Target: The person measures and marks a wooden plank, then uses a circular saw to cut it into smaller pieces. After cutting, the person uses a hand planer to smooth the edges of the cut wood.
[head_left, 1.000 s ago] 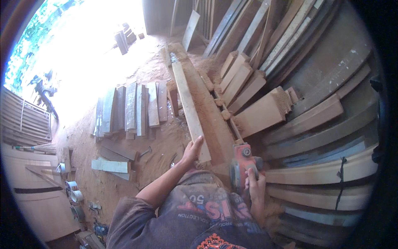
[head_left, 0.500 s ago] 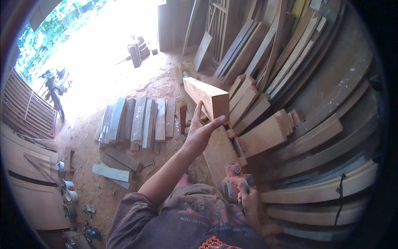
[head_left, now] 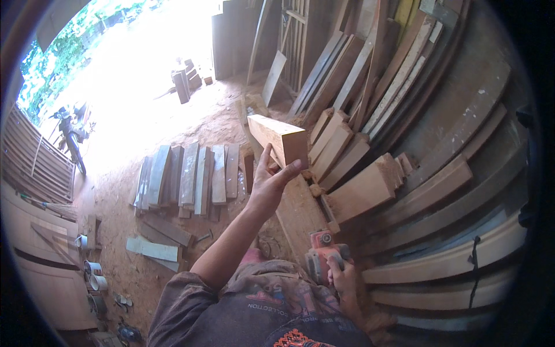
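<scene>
My left hand (head_left: 269, 186) holds up a thick, pale wooden beam (head_left: 293, 148) near its close end, thumb on the end face and fingers along the side. The beam points away from me, above a long wooden plank (head_left: 299, 215). Low on the right, my right hand (head_left: 343, 277) is wrapped round the handle of a red electric planer (head_left: 325, 252). The planer sits beside the near end of that plank; its underside is hidden, so I cannot tell what it rests on.
Several boards (head_left: 188, 173) lie in a row on the dusty floor to the left, with shorter offcuts (head_left: 152, 248) nearer. Stacked timber (head_left: 364, 194) and leaning planks (head_left: 399, 75) crowd the right. White buckets (head_left: 98, 282) stand at far left; a motorbike (head_left: 72, 139) is near the bright opening.
The whole view has shifted a little, so things appear slightly farther left. Both hands keep their holds on the beam and the planer.
</scene>
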A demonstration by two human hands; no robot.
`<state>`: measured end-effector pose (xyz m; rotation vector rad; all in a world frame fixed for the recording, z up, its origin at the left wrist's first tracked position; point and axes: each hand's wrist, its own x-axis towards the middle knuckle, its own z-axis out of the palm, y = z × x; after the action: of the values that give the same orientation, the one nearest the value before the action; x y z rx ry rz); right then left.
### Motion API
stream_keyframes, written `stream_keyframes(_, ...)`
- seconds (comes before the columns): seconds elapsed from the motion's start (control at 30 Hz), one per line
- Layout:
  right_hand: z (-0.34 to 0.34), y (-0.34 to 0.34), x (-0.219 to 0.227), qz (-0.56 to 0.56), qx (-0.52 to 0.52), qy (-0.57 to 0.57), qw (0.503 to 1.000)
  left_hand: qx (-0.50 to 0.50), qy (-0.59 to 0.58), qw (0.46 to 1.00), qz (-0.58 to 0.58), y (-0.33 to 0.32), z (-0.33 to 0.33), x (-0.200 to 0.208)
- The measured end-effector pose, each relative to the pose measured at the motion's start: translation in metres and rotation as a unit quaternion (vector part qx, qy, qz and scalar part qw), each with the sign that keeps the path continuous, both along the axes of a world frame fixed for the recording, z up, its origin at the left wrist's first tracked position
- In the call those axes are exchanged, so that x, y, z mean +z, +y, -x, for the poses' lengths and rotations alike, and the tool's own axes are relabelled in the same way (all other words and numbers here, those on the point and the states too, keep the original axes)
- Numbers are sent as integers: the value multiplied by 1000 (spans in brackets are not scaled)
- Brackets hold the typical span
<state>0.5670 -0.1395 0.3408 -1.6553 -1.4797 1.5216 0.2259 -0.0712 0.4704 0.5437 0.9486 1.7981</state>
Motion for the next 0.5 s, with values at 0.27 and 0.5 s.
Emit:
stream_keyframes(0.27, 12, 0, 25, 10, 7, -2, 1000, -4, 20, 1000, -16, -6, 12, -8)
stream_keyframes(0.5, 19, 2, 70, -8, 51, -158, 986, -7, 7, 1000, -3, -24, 18, -6)
